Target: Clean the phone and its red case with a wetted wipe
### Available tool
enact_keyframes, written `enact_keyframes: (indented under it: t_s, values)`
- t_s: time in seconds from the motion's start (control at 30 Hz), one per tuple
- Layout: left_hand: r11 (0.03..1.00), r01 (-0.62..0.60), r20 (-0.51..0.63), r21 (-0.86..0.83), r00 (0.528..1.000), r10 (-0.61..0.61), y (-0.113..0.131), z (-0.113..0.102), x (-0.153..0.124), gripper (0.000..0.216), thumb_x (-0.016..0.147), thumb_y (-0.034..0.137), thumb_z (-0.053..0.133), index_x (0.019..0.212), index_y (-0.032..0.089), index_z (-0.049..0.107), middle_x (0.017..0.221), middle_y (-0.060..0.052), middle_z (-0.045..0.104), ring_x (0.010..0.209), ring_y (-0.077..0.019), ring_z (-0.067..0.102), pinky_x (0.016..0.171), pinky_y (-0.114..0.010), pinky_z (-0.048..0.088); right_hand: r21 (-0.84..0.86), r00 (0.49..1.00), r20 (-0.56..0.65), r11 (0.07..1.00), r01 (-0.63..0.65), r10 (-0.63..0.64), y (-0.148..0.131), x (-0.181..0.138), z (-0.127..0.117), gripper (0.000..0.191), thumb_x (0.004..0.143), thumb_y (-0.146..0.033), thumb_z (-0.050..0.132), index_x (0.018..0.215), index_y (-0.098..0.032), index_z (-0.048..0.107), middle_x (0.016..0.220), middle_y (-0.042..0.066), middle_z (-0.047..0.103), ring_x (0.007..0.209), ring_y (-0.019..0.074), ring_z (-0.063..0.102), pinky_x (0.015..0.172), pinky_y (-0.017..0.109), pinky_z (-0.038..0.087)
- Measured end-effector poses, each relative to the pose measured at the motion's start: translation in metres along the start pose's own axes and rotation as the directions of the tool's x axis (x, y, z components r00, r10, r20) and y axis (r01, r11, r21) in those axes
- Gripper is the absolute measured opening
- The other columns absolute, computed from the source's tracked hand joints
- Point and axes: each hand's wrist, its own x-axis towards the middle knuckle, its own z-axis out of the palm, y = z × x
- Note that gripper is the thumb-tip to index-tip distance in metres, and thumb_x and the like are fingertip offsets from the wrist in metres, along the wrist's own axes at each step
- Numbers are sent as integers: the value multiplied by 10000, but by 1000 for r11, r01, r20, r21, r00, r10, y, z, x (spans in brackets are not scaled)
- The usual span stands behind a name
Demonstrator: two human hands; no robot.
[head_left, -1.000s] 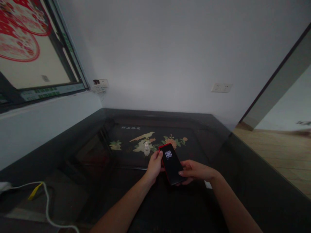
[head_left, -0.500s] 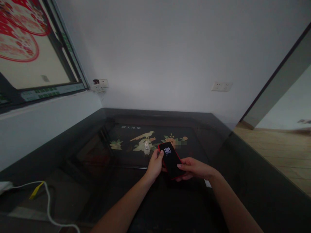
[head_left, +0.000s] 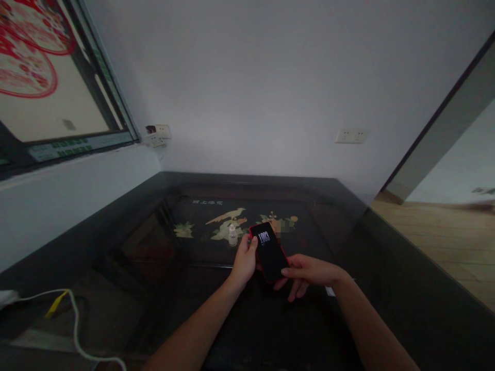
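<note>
A smartphone [head_left: 271, 259] in a red case is tilted above the dark table, its black screen lit with large white clock digits. My left hand [head_left: 245, 259] grips its left edge, with the thumb along the side of the screen. At the lower right corner, my right hand [head_left: 303, 273] pinches the phone with the thumb on its front; the lower fingers hang loose, apart from the case. What the fingers do behind the phone is hidden. A small clear bottle [head_left: 232, 237] with a pale label stands upright on the table, just left of the phone's top.
The glossy dark table [head_left: 162, 304] bears a bird-and-flower picture [head_left: 228, 216]. A white cable [head_left: 76, 324] with a yellow tag [head_left: 56, 304] lies at front left. Something small and white [head_left: 330, 291] shows beside my right wrist. A wall [head_left: 251, 103] with sockets [head_left: 351, 136] stands behind.
My right hand's lower fingers have loosened from under the phone and now hang down. The phone has shifted slightly up and left in view. The left hand keeps its hold.
</note>
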Motion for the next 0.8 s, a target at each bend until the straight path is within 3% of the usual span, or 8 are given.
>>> enact_keyframes:
  t_s: [0.23,0.4,0.5,0.57,0.63,0.7,0.8]
  values:
    - [1000,5,17,20,1000,-6,-2,1,-2,458,918,615,538,1132,211,564,915,-32,671,747,-180,631,669,-280,521,-8,1000,-14,1000,-23,22,6,2,-3,553,892,-593,674,1236,-161,638,1211,172,739,761,172,787,590,187,566]
    - [997,-46,23,60,999,45,-2,0,-2,390,945,554,523,1085,195,585,947,-44,670,821,-194,625,731,-280,503,21,999,28,1000,-16,15,4,3,0,525,886,-570,700,1190,-144,665,1150,162,756,881,200,781,687,222,593]
    - [993,-84,82,86,994,77,-1,1,-2,352,959,510,514,1073,191,608,985,-55,682,913,-212,628,823,-290,488,115,982,-173,989,95,-74,0,7,-1,504,909,-585,665,1150,-143,671,1115,145,755,891,199,766,740,276,614]
    - [990,-93,157,106,985,76,-1,2,-5,345,966,501,502,1067,193,620,980,-56,688,935,-219,628,850,-293,481,180,906,-400,956,229,-142,-1,11,-3,490,935,-594,623,1123,-145,671,1126,147,744,859,188,756,732,285,618]
    - [982,-121,227,147,970,86,1,3,-9,334,977,488,492,1080,201,627,1000,-55,696,956,-221,631,869,-292,474,205,828,-535,924,322,-170,-2,15,-5,473,957,-580,594,1121,-144,671,1150,157,732,838,187,751,730,293,619]
    - [961,-166,268,219,958,104,4,4,-13,315,993,469,475,1110,220,629,1014,-47,703,960,-219,637,875,-290,466,191,802,-570,922,338,-176,-2,17,-8,447,963,-549,602,1164,-154,662,1164,154,729,807,192,751,729,316,623]
    - [926,-210,280,315,952,120,8,4,-19,298,1010,452,450,1124,247,632,983,-36,705,925,-219,643,860,-291,456,148,810,-564,945,292,-162,0,17,-10,436,949,-522,636,1217,-179,654,1152,133,739,788,201,753,724,345,625]
